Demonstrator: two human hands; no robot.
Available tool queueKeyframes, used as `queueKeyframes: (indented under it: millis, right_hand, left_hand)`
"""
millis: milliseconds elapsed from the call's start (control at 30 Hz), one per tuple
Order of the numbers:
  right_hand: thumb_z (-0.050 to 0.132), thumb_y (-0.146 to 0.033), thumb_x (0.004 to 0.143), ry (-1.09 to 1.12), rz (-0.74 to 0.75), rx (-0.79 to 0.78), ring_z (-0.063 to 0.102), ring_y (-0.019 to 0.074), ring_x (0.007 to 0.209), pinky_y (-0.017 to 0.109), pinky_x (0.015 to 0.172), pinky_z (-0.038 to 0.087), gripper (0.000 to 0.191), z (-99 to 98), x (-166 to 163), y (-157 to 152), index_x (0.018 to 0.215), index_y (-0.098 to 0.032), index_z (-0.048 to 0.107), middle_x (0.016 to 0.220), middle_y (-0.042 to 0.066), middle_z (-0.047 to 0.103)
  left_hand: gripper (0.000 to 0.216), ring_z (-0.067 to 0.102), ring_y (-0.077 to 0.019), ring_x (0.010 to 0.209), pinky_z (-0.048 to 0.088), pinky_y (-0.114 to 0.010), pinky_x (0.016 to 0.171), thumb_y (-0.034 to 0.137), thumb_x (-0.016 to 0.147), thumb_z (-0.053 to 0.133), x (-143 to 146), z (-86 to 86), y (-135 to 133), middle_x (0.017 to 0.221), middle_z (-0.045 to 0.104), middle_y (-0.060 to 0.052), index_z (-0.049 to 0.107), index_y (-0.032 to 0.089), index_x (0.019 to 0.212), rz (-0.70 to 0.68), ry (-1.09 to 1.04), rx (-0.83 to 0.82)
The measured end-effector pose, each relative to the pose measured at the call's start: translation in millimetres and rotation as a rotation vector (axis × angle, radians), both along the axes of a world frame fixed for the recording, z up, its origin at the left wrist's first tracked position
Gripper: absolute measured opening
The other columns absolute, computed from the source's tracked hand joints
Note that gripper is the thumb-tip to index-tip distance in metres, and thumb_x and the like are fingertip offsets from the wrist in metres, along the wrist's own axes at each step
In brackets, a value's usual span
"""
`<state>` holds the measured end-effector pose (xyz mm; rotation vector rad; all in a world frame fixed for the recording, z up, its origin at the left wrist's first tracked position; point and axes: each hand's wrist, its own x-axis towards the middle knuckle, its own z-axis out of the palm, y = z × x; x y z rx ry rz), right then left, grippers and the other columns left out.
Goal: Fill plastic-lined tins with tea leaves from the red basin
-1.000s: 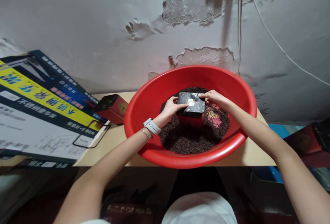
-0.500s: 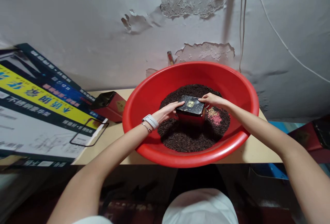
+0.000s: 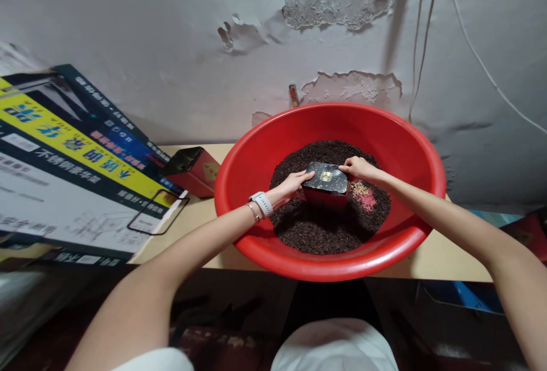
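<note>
A red tin with a black lid (image 3: 326, 178) bearing a gold mark stands in a big red basin (image 3: 239, 160). Dark, grain-like pieces (image 3: 316, 237) cover the basin's floor around it. My left hand (image 3: 293, 187), with a pale watch strap at the wrist, grips the left side of the tin, thumb on the lid. My right hand (image 3: 359, 168) pinches the lid's far right corner. The lid sits on the tin. A small patch of pink and tan bits (image 3: 365, 197) lies on the dark pieces right of the tin.
The basin rests on a pale tabletop (image 3: 192, 228). Left of it stand another red tin with a black top (image 3: 194, 171) and a large printed carton (image 3: 85, 177). A further red object (image 3: 527, 234) is at the right. Behind is a peeling wall with hanging cables (image 3: 421, 40).
The whole view has shifted, so things appear farther right. Both hands keep hold of the tin at nearly the same place in the basin.
</note>
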<state>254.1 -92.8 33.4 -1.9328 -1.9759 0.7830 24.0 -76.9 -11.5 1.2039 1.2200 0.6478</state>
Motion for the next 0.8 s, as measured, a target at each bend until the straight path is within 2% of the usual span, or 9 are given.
queueKeyframes:
  millis: [167,267,333,433,533,600,633,700,800]
  right_hand:
    - [0.052,-0.033,0.098,-0.04,0.009,0.017,0.067,0.0163,0.075,0.022,0.069,0.044,0.026,-6.8,1.1,0.9,0.088,-0.013,0.065,0.087,0.011,0.073]
    - [0.041,-0.03,0.102,-0.098,0.053,0.105,0.065,0.0191,0.085,0.025,0.073,0.043,0.026,-15.2,-2.8,-1.9,0.098,-0.013,0.06,0.099,0.014,0.072]
    - [0.034,-0.027,0.103,-0.129,0.078,0.147,0.064,0.0206,0.088,0.026,0.074,0.042,0.026,-19.8,-8.5,-4.6,0.108,-0.013,0.055,0.104,0.016,0.07]
    - [0.031,-0.024,0.102,-0.139,0.086,0.148,0.063,0.0219,0.09,0.029,0.077,0.042,0.027,-22.7,-15.2,-6.3,0.116,-0.012,0.05,0.107,0.017,0.069]
    - [0.026,-0.028,0.103,-0.03,0.034,0.083,0.063,0.0225,0.098,0.031,0.08,0.047,0.035,-20.1,-8.4,-6.3,0.126,-0.01,0.046,0.118,0.02,0.065]
    - [0.024,-0.036,0.103,0.178,0.074,-0.067,0.059,0.0235,0.113,0.031,0.077,0.051,0.047,-17.2,4.2,-8.6,0.141,-0.01,0.035,0.139,0.024,0.051]
    - [0.028,-0.041,0.102,0.274,0.122,-0.152,0.056,0.0245,0.121,0.03,0.074,0.053,0.054,-16.4,11.1,-11.0,0.147,-0.011,0.027,0.147,0.025,0.042]
    - [0.048,-0.046,0.095,0.376,0.217,-0.259,0.047,0.0259,0.133,0.029,0.077,0.054,0.075,-18.3,21.3,-17.5,0.154,-0.015,0.014,0.155,0.024,0.031]
    - [0.079,-0.027,0.072,0.364,0.251,-0.156,0.04,0.0239,0.14,0.029,0.101,0.046,0.11,-31.7,19.9,-26.3,0.155,-0.014,0.008,0.156,0.024,0.031]
  left_hand:
    - [0.038,0.068,-0.0248,0.087,0.052,-0.028,0.052,0.041,0.087,0.064,3.4,5.1,-8.8,0.121,0.071,-0.009,0.069,0.02,0.118,-0.015,0.015,0.068]
    - [0.038,0.067,-0.027,0.097,0.055,-0.031,0.063,0.039,0.088,0.063,6.3,8.9,-15.3,0.121,0.071,-0.01,0.069,0.019,0.12,0.008,0.029,0.141]
    - [0.04,0.068,-0.027,0.096,0.056,-0.033,0.068,0.04,0.087,0.065,7.7,9.9,-17.3,0.118,0.072,-0.009,0.069,0.02,0.121,0.016,0.025,0.15]
    - [0.043,0.069,-0.0262,0.089,0.056,-0.033,0.064,0.044,0.088,0.064,7.6,8.3,-15.1,0.114,0.073,-0.008,0.066,0.022,0.124,-0.017,0.02,0.121]
    - [0.043,0.068,-0.0247,0.087,0.055,-0.031,0.062,0.048,0.09,0.06,3.9,4.4,-10.3,0.115,0.072,-0.008,0.066,0.022,0.124,-0.038,0.027,0.074]
    - [0.045,0.068,-0.0255,0.086,0.055,-0.033,0.063,0.054,0.09,0.057,0.0,2.6,-9.6,0.114,0.072,-0.01,0.067,0.022,0.121,-0.048,0.057,-0.009]
    - [0.047,0.068,-0.0271,0.087,0.056,-0.035,0.064,0.057,0.09,0.056,-2.0,2.4,-10.6,0.112,0.073,-0.011,0.068,0.021,0.119,-0.06,0.074,-0.056]
    - [0.049,0.068,-0.0314,0.091,0.058,-0.04,0.067,0.06,0.086,0.06,-4.6,3.7,-14.7,0.106,0.074,-0.014,0.069,0.022,0.115,-0.084,0.086,-0.141]
    - [0.053,0.067,-0.0333,0.098,0.06,-0.043,0.073,0.058,0.085,0.063,-3.0,7.5,-22.9,0.1,0.072,-0.017,0.064,0.019,0.121,-0.049,0.071,-0.232]
